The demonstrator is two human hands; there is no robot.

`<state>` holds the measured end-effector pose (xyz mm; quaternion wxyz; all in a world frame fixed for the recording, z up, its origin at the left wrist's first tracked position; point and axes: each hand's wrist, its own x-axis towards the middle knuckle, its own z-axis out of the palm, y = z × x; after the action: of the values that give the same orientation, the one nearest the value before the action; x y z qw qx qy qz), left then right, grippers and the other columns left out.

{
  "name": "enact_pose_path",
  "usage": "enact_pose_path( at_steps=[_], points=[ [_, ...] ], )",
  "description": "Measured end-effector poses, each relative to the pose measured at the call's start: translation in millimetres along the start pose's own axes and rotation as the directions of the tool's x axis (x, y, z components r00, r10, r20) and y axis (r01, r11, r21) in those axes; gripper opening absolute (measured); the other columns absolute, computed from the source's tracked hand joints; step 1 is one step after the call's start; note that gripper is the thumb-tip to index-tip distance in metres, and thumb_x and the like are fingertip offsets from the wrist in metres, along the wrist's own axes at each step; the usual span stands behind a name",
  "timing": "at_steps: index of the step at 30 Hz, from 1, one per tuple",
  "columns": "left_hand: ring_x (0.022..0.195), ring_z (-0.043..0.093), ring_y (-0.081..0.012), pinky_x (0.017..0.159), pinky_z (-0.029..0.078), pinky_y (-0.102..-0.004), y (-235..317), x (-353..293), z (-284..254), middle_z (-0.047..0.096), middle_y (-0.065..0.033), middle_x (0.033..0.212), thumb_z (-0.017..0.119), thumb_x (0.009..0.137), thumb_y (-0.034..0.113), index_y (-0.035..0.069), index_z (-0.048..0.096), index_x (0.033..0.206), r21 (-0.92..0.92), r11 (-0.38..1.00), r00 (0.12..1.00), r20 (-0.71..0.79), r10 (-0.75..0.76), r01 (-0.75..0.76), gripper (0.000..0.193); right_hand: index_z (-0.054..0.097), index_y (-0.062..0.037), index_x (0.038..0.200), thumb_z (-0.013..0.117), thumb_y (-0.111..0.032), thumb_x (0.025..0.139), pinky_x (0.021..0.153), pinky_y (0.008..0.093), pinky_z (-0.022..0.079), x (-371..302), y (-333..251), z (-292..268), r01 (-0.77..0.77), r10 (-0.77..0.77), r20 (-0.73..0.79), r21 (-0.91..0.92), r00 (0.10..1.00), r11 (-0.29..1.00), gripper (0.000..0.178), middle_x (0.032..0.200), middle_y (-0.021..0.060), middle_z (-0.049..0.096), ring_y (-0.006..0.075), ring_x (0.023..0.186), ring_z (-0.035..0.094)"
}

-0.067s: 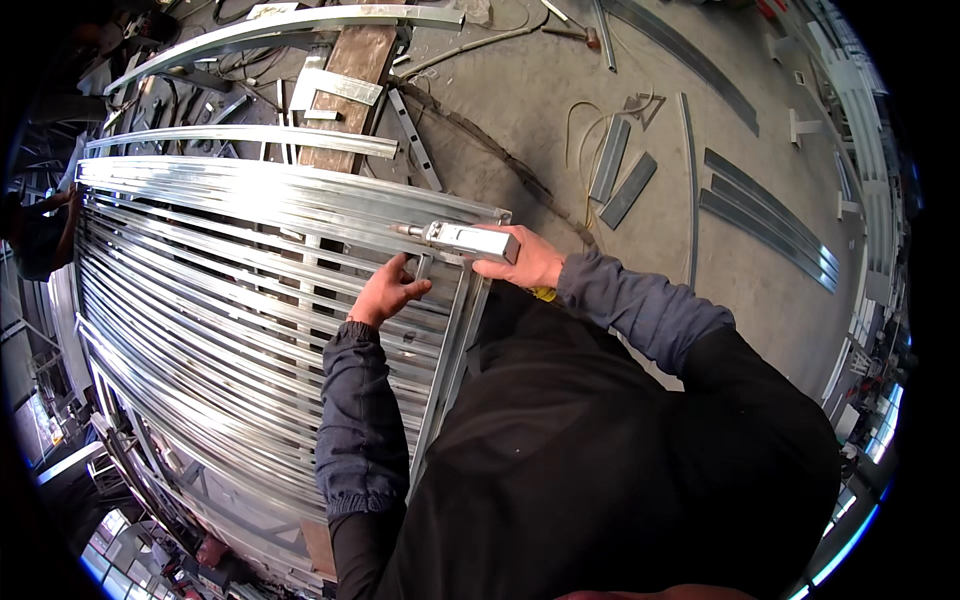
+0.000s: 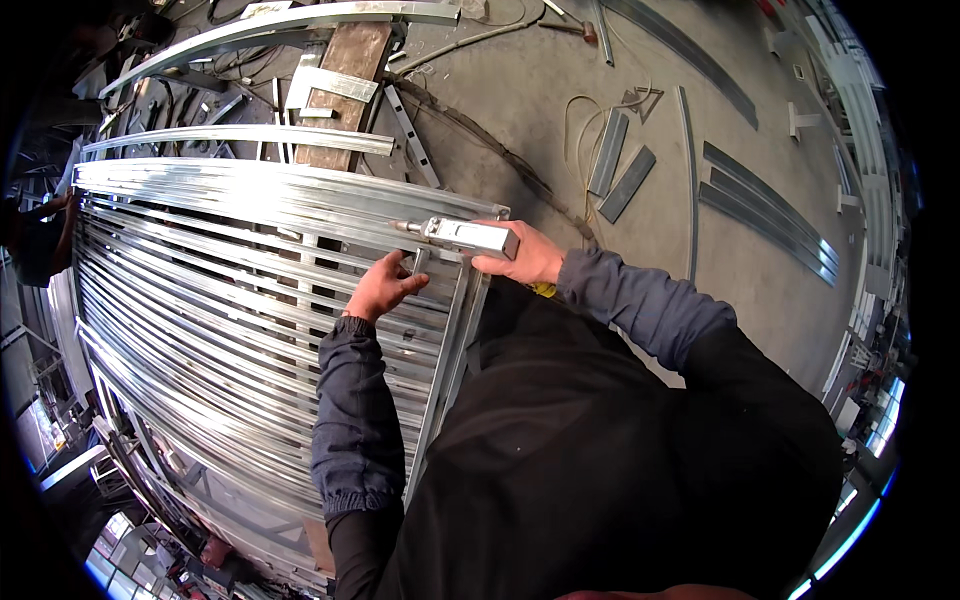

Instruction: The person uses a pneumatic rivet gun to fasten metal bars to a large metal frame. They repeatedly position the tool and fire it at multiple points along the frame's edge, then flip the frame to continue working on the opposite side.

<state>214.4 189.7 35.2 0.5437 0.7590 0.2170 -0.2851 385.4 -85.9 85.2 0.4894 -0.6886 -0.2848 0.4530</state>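
My right hand (image 2: pixel 532 258) is wrapped round a silver power tool (image 2: pixel 472 238) with a boxy body and a narrow pointed nose. The nose points left, over the upper rails of a slatted metal frame (image 2: pixel 250 195). Just below the tool's front, my left hand (image 2: pixel 382 286) pinches a short grey metal piece (image 2: pixel 421 262) between thumb and fingers. Whether that piece joins the tool I cannot tell. The frame is made of many long shiny rails, and an end bar (image 2: pixel 446 350) runs along its near right side beside my body.
At the far left end of the frame stands another person (image 2: pixel 42 240), arm toward it. A wooden plank (image 2: pixel 345 50) passes under the rails. Flat metal strips (image 2: pixel 765 215), dark offcuts (image 2: pixel 628 185), a hammer (image 2: pixel 588 33) and a hose (image 2: pixel 470 47) lie on the concrete floor.
My left hand has shifted very slightly left with the metal piece. The tool stays almost in place in my right hand.
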Motion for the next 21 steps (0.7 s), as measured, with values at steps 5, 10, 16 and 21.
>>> enact_pose_path(
  at_steps=[5, 10, 16, 21],
  points=[
    [0.082, 0.073, -0.0227, 0.076, 0.055, -0.0371, 6.3, 2.5, -8.7, 0.076, -0.0165, 0.087, 0.084, 0.094, 0.036, -0.007, 0.062, 0.113, 0.07, 0.997, 1.0, 0.016, -0.018, 0.016, 0.051, 0.065, -0.0067, 0.143, 0.075, -0.033, 0.089, 0.094, 0.0356, 0.057, 1.7, -5.5, -1.4, -0.038, 0.038, -0.026, -0.013, 0.999, 0.999, 0.061, 0.113, 0.0138, 0.079, 0.0228, 0.098, 0.073],
    [0.071, 0.057, -0.0111, 0.062, 0.047, -0.0322, 12.3, 3.5, -6.7, 0.064, -0.0054, 0.075, 0.084, 0.096, 0.032, -0.003, 0.059, 0.097, 0.004, 1.0, 0.999, 0.017, -0.029, 0.029, 0.043, 0.065, -0.0073, 0.144, 0.076, -0.034, 0.09, 0.096, 0.0366, 0.057, 20.1, -3.8, -4.2, -0.016, 0.014, -0.046, -0.037, 0.999, 0.999, 0.062, 0.116, 0.0156, 0.079, 0.0254, 0.102, 0.074],
    [0.074, 0.063, -0.0119, 0.065, 0.05, -0.03, 3.4, 6.8, -7.8, 0.071, -0.0081, 0.083, 0.083, 0.098, 0.03, -0.007, 0.061, 0.116, -0.067, 0.996, 0.995, 0.078, -0.054, 0.059, 0.047, 0.068, -0.0097, 0.141, 0.079, -0.041, 0.086, 0.094, 0.0377, 0.059, 36.2, -24.2, -3.5, -0.124, 0.114, -0.074, -0.165, 0.991, 0.978, 0.065, 0.115, 0.0154, 0.08, 0.0275, 0.102, 0.076],
    [0.074, 0.062, -0.012, 0.065, 0.05, -0.0292, -9.9, 8.2, -5.7, 0.069, -0.0073, 0.081, 0.085, 0.097, 0.028, -0.011, 0.058, 0.122, -0.132, 0.99, 0.997, 0.062, -0.033, 0.041, 0.054, 0.066, -0.0075, 0.144, 0.078, -0.036, 0.085, 0.091, 0.0383, 0.058, 32.5, -20.7, -0.9, 0.01, -0.018, -0.064, -0.115, 0.998, 0.993, 0.066, 0.112, 0.017, 0.079, 0.0289, 0.098, 0.075]
  ],
)
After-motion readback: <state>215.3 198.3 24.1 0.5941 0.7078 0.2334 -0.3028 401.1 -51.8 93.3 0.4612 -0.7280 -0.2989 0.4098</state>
